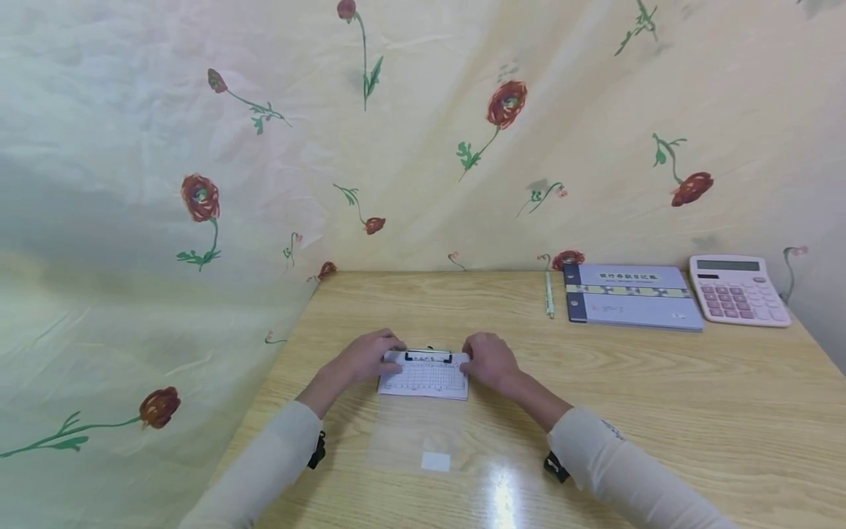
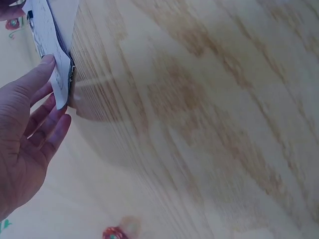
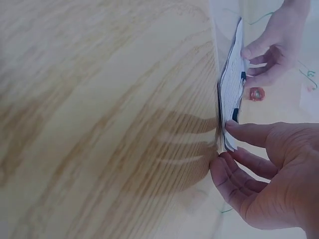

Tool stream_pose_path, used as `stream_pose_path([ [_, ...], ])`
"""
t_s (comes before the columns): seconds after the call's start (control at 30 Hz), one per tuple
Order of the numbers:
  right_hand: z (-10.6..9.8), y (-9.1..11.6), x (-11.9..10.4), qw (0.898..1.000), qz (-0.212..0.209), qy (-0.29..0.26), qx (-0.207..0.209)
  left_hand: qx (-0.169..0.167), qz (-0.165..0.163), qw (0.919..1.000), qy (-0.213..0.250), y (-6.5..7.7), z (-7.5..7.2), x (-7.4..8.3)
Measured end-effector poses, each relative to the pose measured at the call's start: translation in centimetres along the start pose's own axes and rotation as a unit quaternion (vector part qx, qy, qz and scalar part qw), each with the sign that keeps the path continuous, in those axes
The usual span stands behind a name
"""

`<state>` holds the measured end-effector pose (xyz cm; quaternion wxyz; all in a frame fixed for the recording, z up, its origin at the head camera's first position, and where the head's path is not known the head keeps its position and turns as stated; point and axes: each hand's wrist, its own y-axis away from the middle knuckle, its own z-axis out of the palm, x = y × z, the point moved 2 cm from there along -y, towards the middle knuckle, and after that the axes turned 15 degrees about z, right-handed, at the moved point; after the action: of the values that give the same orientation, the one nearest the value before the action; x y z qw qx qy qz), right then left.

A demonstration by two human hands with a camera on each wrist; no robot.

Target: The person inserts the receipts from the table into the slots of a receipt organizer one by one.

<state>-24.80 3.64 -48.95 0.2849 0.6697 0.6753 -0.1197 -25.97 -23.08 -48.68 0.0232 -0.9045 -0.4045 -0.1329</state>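
A thin stack of printed forms (image 1: 425,380) with ruled tables lies in the middle of the desk, tilted up a little at its far edge. Across that edge runs a metal clip (image 1: 428,357) with black ends. My left hand (image 1: 366,358) pinches the left side, its thumb on the printed face and its fingers behind, as the left wrist view shows. On the opposite side my right hand (image 3: 279,174) pinches the stack, thumb near a black clip end. Just in front of the forms lies a clear plastic sheet (image 1: 399,437) bearing a white label (image 1: 435,461).
At the back right lie a blue-grey account book (image 1: 634,305), a pink and white calculator (image 1: 739,292) and a pale green pen (image 1: 549,295). Flower-printed cloth (image 1: 410,147) hangs behind and left of the wooden desk (image 1: 661,411).
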Motion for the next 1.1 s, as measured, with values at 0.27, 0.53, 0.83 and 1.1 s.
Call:
stream_pose_path([
  [0.27, 0.2, -0.1, -0.2, 1.0, -0.012, -0.024, 0.016, 0.01, -0.023, 0.999, 0.036, 0.2, 0.3, -0.7],
  [0.53, 1.3, -1.2, -2.1, 0.991, -0.125, 0.036, 0.032, 0.032, -0.008, 0.9978, 0.058, 0.3, 0.2, -0.7],
  [0.83, 3.0, -2.1, -3.2, 0.986, -0.153, 0.062, 0.034, 0.063, 0.004, 0.9933, 0.097, 0.6, 1.4, -0.9],
  [1.1, 3.5, -2.6, -3.2, 0.983, -0.176, 0.051, 0.025, 0.162, 0.004, 0.972, 0.171, 1.2, 2.6, -1.6],
])
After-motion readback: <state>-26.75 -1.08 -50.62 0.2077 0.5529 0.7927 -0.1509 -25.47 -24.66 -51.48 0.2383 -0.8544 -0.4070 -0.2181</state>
